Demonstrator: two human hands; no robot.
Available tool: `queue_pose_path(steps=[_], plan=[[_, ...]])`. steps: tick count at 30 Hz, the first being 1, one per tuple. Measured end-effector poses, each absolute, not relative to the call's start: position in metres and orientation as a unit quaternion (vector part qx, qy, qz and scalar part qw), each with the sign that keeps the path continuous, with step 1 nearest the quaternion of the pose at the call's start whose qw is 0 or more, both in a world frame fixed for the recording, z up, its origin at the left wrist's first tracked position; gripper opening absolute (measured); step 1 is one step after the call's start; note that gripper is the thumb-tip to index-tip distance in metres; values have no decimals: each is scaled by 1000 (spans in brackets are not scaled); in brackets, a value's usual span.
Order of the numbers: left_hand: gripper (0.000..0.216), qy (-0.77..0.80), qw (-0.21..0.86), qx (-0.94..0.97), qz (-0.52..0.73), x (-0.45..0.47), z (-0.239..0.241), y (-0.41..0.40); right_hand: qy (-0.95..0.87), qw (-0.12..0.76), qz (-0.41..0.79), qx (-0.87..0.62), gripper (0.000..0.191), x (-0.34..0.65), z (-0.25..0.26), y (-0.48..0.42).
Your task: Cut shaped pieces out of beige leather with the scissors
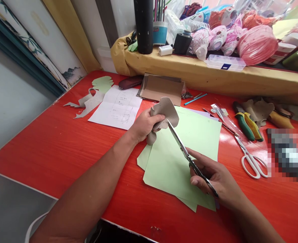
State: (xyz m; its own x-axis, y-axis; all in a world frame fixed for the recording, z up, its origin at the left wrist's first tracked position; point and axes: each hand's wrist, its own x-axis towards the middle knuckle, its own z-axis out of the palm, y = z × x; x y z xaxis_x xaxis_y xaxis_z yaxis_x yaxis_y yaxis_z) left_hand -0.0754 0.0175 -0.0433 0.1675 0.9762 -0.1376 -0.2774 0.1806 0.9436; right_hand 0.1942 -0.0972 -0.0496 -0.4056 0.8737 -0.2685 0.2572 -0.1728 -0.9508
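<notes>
My left hand [145, 125] pinches a grey-beige textured piece, perhaps leather [167, 111], with a scalloped outline, between thumb and fingers. It is held up above the far left part of a green paper sheet [179, 168]. In my right hand [212, 175] is a pair of metal scissors [183, 148], fingers around the handles. The scissor tips meet the lower edge of the grey-beige piece. How far the blades are apart is hard to make out.
White-handled scissors [252, 162] and green-yellow pliers [248, 125] lie to the right. Grey offcuts [88, 101], a written sheet [116, 107] and brown card [161, 89] lie at the back left. A cloth-covered ledge [189, 72] with bottles and wrapped bundles borders the red table [63, 155].
</notes>
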Motion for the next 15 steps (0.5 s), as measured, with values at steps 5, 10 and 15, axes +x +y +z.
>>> queue_pose_path(steps=[5,10,15], plan=[[23,430,634,420,487,-76,-44,18,-596,260,588,-480,89,194,-49,-98],[24,433,630,429,482,-75,-44,18,-601,253,583,-485,87,194,-47,-98],[24,434,633,424,481,-76,-45,18,-606,265,576,-481,83,195,-50,-97]])
